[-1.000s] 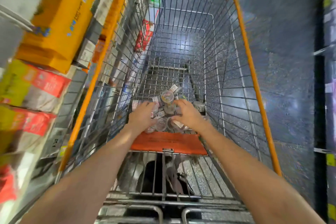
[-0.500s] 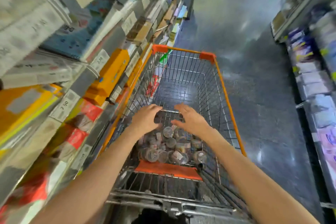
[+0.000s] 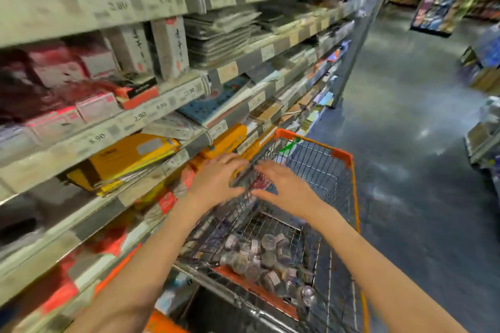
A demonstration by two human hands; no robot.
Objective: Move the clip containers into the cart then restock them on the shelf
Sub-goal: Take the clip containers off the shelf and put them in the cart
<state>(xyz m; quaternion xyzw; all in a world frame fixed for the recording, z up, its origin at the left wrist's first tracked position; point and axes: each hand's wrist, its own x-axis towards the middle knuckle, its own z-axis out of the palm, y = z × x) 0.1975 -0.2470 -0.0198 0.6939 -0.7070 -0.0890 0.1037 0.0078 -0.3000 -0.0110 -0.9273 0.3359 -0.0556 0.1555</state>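
The fingers of both hands curve toward each other at the middle of the frame, cupping a small blurred bunch of clip containers (image 3: 247, 178) between them. The left hand (image 3: 216, 178) closes in from the left, the right hand (image 3: 284, 188) from the right, thumbs low and fingertips nearly meeting over the top. How many containers they carry I cannot tell; motion blur smears them into a grey and reddish patch.

The hands hang above the wire cart (image 3: 343, 159), whose orange-trimmed rim runs from the centre toward the lower right of the frame. Down in the cart's near end, at lower centre, lies a heap of round clear loose containers (image 3: 266, 257), piled against an orange panel (image 3: 257, 290).

Along the whole left side of the frame rise the shelves (image 3: 113, 130), their edges lined with price tags. Yellow envelopes (image 3: 127, 157) lie on the shelf just left of the left hand, with red and pink packs in the upper left. A dark glossy floor (image 3: 405, 143) fills the right side.
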